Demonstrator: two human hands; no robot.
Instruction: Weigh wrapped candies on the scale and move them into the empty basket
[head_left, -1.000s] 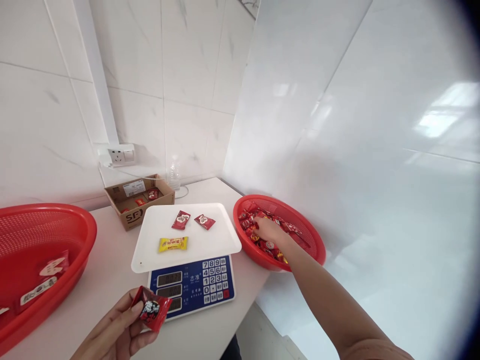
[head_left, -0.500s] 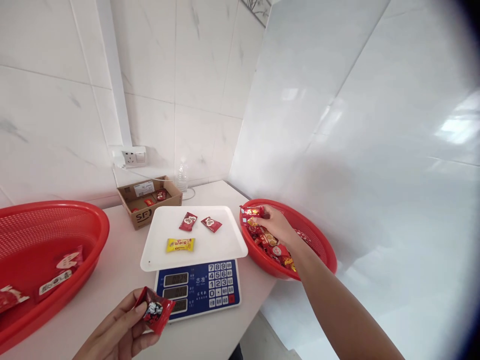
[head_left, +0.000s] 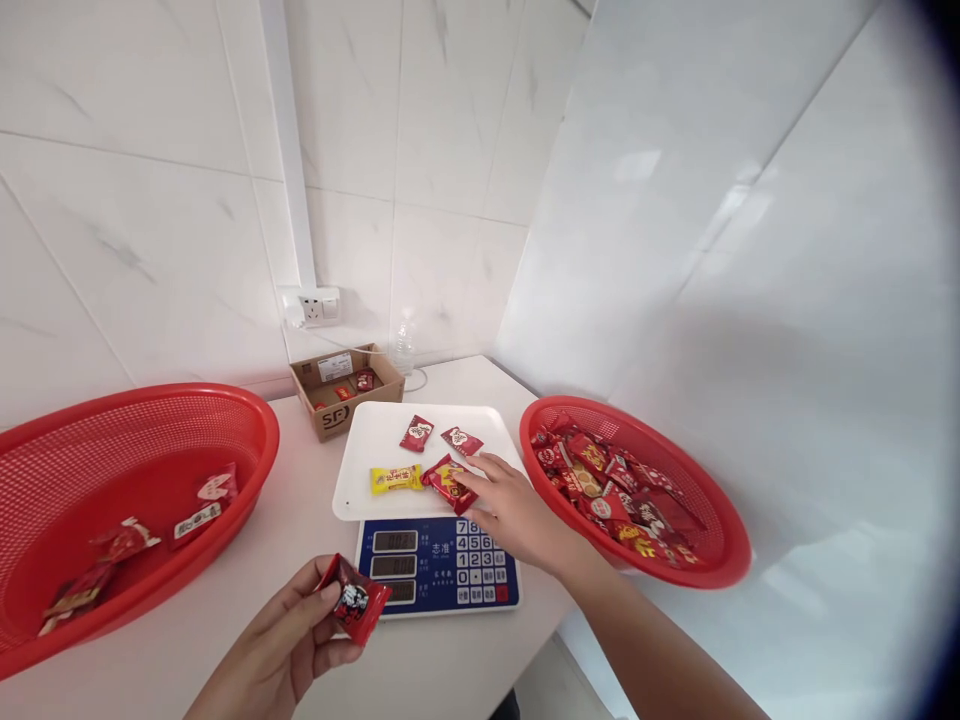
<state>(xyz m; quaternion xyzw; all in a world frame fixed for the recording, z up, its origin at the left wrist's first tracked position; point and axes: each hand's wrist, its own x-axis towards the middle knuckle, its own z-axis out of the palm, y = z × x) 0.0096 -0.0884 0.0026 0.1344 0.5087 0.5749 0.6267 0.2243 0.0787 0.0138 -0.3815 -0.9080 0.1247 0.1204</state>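
My left hand (head_left: 300, 630) pinches a dark red snack packet (head_left: 355, 600) in front of the scale (head_left: 431, 545). On the scale's white tray (head_left: 360, 440) lie two small dark red packets, one on the left (head_left: 417, 433) and one on the right (head_left: 462, 440), and a yellow packet (head_left: 397, 479). A larger red packet (head_left: 448, 482) rests beside the yellow one, close against its right end. My right hand (head_left: 517, 510) reaches over the tray's right edge, fingers apart, the tips at that packet. Part of the keypad is covered by this hand.
A red basket (head_left: 720, 490) full of snack packets stands right of the scale. Another red basket (head_left: 247, 420) at the left holds several packets. Behind the tray sit a cardboard box (head_left: 322, 405) with a few packets, a clear bottle (head_left: 405, 340) and a wall socket (head_left: 319, 305).
My right hand has moved left from the right basket to the tray, and the red packet it held now lies there. My left hand still holds its packet. The view has shifted left.
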